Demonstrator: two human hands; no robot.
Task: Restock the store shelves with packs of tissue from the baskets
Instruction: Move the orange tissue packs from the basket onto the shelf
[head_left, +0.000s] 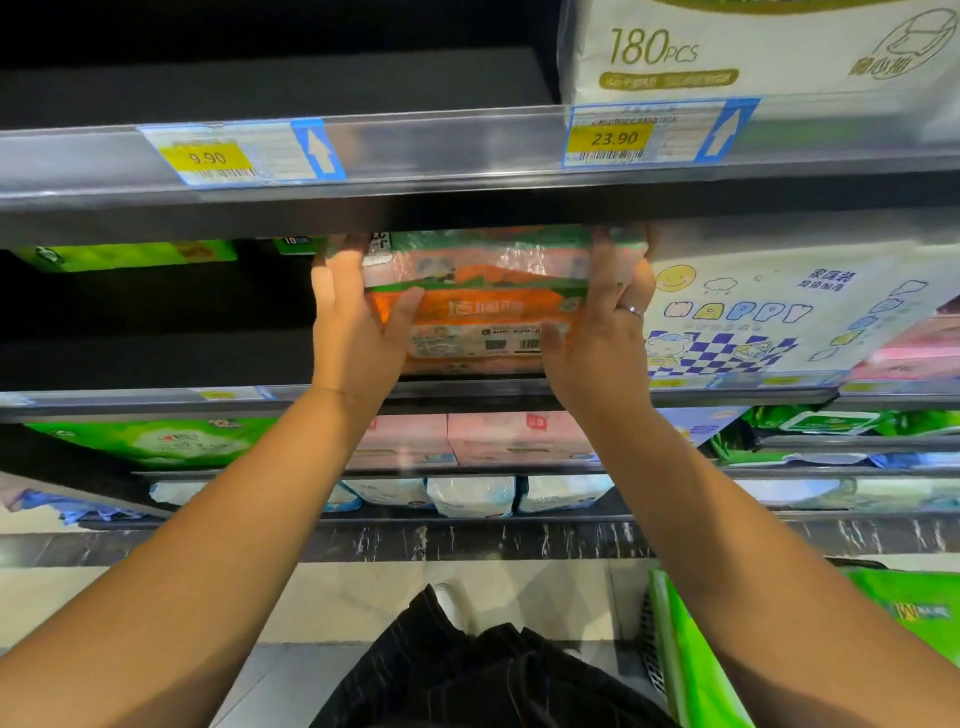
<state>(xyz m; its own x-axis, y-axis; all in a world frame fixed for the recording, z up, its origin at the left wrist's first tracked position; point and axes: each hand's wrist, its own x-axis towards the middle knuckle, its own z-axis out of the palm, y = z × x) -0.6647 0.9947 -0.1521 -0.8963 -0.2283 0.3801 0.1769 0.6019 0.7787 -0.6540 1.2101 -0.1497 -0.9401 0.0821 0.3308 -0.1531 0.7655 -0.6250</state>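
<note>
An orange and green pack of tissue sits on the second shelf, under the top shelf's price rail. My left hand grips its left end and my right hand, with a ring on one finger, grips its right end. The pack's upper part is hidden behind the rail. At the bottom right a basket holds green tissue packs.
A white "HAPPY" pack stands right of the held pack. A white 180 pcs pack is on the top shelf. Green packs lie at the left, with dark room beneath them. Pink boxes and white packs fill lower shelves.
</note>
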